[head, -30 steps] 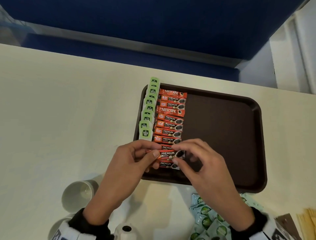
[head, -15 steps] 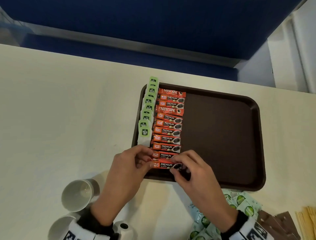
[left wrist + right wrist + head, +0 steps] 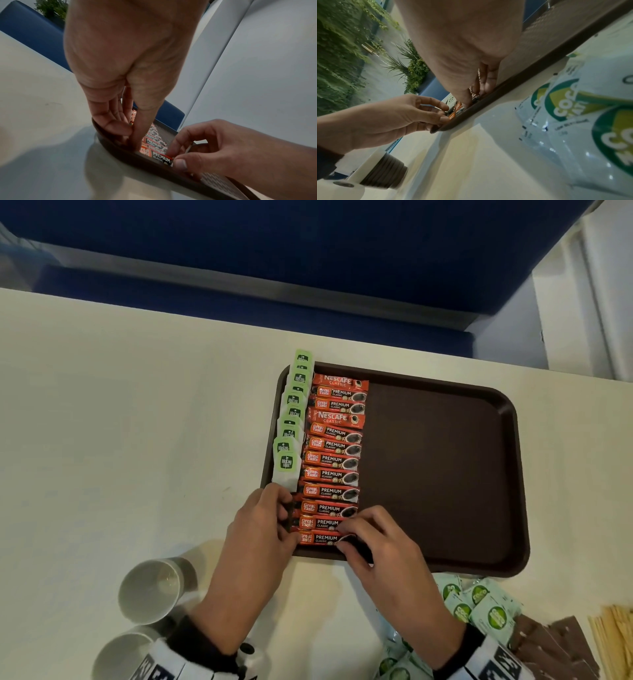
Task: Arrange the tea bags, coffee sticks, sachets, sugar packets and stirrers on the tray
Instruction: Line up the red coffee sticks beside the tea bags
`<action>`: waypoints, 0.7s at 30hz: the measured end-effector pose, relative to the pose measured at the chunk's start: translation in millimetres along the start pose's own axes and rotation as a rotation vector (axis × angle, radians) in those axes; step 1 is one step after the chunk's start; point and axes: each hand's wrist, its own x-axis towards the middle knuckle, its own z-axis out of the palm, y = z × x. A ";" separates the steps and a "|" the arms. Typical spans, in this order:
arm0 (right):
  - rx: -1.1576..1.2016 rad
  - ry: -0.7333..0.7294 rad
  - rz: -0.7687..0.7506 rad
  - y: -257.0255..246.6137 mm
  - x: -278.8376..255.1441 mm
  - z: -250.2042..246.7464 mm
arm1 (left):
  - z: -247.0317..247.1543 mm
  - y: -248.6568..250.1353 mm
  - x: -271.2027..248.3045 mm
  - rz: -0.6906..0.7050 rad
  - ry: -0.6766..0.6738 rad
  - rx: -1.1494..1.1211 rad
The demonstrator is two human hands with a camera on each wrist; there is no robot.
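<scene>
Right now I have both hands at the near left corner of the brown tray (image 3: 445, 474), which sits on the pale desk (image 3: 120, 440). My left hand (image 3: 255, 546) has its fingers (image 3: 144, 128) curled down onto the left end of the nearest coffee stick (image 3: 318, 538), while my right hand (image 3: 383, 556) pinches that stick's right end between thumb and forefinger, so both hands are grasping it. It lies flat just inside the near rim, last in the column of red coffee sticks (image 3: 334, 446) running from far to near along the tray's left part. A row of green-tagged tea bags (image 3: 291, 419) overlaps along the tray's left rim, just beside the sticks. The right part of the tray is bare brown surface. On the desk near the tray's near right corner lie pale green sachets (image 3: 479, 607), then brown packets (image 3: 555, 642) and a bundle of wooden stirrers (image 3: 613, 635) at the far right edge. Two white cups (image 3: 150, 590) stand on the near left of the desk.
</scene>
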 end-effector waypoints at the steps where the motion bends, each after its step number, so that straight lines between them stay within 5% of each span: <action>1: 0.001 0.001 0.000 0.4 -0.5 0.0 | -0.4 0.1 0.4 -0.001 -0.003 0.005; 21: 0.005 0.013 0.017 1.2 -2.7 2.5 | -1.7 1.5 -0.1 0.026 -0.009 0.084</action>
